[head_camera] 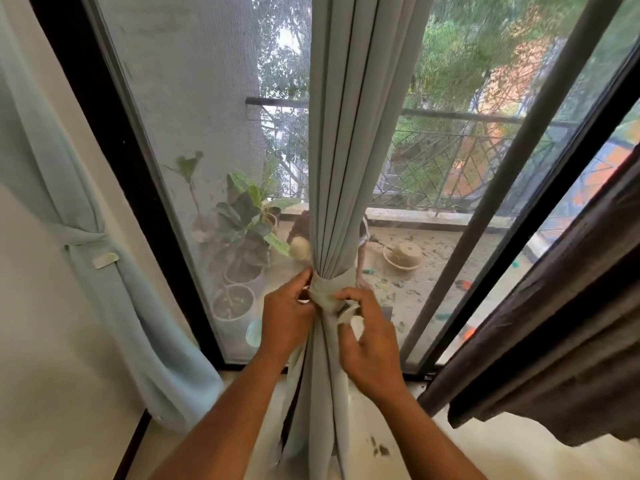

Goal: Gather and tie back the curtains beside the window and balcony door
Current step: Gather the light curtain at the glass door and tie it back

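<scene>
A pale grey-blue curtain (349, 140) hangs gathered in front of the balcony door's screen. A fabric tie-back band (329, 289) of the same colour wraps round it at waist height. My left hand (285, 317) grips the band's left side, fingers curled on the fabric. My right hand (367, 337) pinches the band's loose end at the front right. Below the band the curtain falls in folds to the floor. A second light blue curtain (93, 216) hangs against the left wall, bound by its own band (81, 237).
A dark brown curtain (561, 323) hangs loose at the right. The black door frame (114, 157) stands left of the screen. Potted plants (242, 244) and a bowl (401, 259) sit on the balcony floor outside, behind a railing (460, 157).
</scene>
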